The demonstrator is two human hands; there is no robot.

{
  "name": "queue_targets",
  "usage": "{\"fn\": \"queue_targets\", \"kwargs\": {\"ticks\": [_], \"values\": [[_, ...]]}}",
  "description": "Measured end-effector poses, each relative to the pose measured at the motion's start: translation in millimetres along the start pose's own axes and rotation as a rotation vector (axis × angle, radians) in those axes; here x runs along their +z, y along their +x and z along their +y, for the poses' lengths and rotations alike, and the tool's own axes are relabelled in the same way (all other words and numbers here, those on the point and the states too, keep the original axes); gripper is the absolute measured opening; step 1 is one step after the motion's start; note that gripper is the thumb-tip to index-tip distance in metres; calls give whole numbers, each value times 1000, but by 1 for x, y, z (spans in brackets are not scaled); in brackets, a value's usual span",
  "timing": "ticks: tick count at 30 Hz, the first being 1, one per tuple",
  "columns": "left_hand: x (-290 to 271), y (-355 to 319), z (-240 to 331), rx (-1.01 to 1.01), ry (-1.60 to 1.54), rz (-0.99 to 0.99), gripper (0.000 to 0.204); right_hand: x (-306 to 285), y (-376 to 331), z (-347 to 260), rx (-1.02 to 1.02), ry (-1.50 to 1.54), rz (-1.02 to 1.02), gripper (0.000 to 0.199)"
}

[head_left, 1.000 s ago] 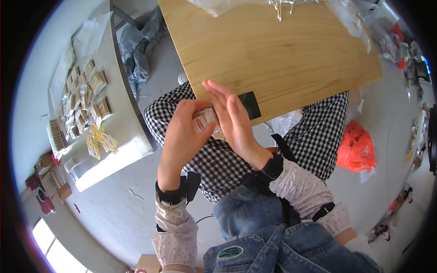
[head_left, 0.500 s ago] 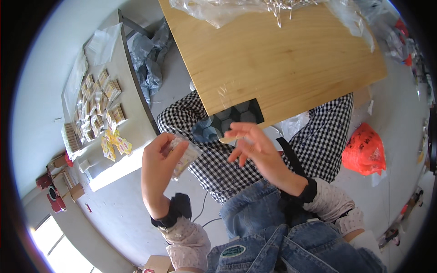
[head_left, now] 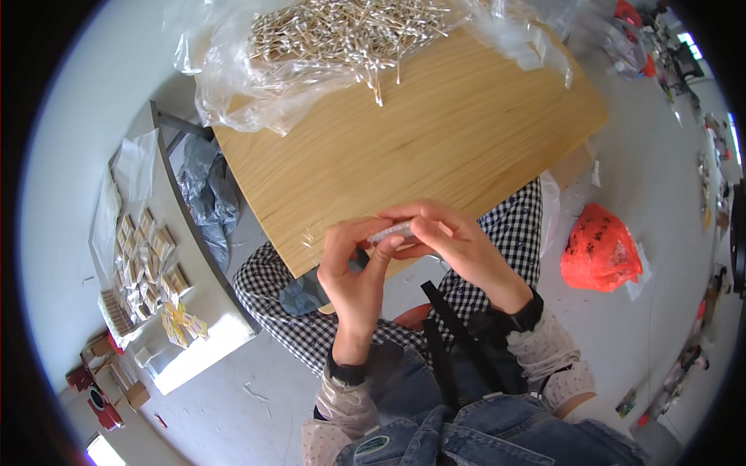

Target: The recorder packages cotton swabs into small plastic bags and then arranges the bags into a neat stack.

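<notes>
Above the near edge of the wooden table (head_left: 420, 140), both hands meet around a small clear plastic packet (head_left: 392, 231) with pale contents. My left hand (head_left: 348, 268) pinches it from the left, thumb on the near side. From the right, my right hand (head_left: 470, 252) has its thumb and fingers closed on the packet's other end. Fingers cover much of the packet, so what is inside cannot be made out. A big heap of cotton swabs (head_left: 342, 35) lies on an opened clear plastic bag (head_left: 233, 97) at the table's far side.
On a grey side table (head_left: 183, 256) at the left are several small packets of swabs (head_left: 144, 260) and some yellow-printed packets (head_left: 184, 322). Grey plastic sheeting (head_left: 208, 194) hangs between the tables. A red plastic bag (head_left: 598, 248) stands on the floor to the right.
My right hand has gone from open and empty to gripping the packet alongside my left hand. The left hand carried the packet rightward. The view has shifted, showing more of the swab heap.
</notes>
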State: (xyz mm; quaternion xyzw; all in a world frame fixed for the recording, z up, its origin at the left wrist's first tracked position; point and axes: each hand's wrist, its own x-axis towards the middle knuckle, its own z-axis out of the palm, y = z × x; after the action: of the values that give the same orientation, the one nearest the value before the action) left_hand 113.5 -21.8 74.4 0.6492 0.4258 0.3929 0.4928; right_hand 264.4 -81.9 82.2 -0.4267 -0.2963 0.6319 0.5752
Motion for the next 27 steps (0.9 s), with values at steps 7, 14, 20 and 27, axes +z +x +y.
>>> {"fn": "queue_targets", "kwargs": {"ticks": [7, 14, 20, 27], "values": [[16, 7, -10, -371, -327, -119, 15, -29, 9, 11, 142, 121, 6, 40], [21, 12, -15, -394, -319, -78, 12, -35, 12, 15, 143, 99, 44, 37], [17, 11, -23, -417, -359, -115, 11, -29, 14, 16, 136, 120, 96, 31], [18, 8, -26, -386, -383, -63, 11, -24, 16, 16, 112, 65, 146, 29]]}}
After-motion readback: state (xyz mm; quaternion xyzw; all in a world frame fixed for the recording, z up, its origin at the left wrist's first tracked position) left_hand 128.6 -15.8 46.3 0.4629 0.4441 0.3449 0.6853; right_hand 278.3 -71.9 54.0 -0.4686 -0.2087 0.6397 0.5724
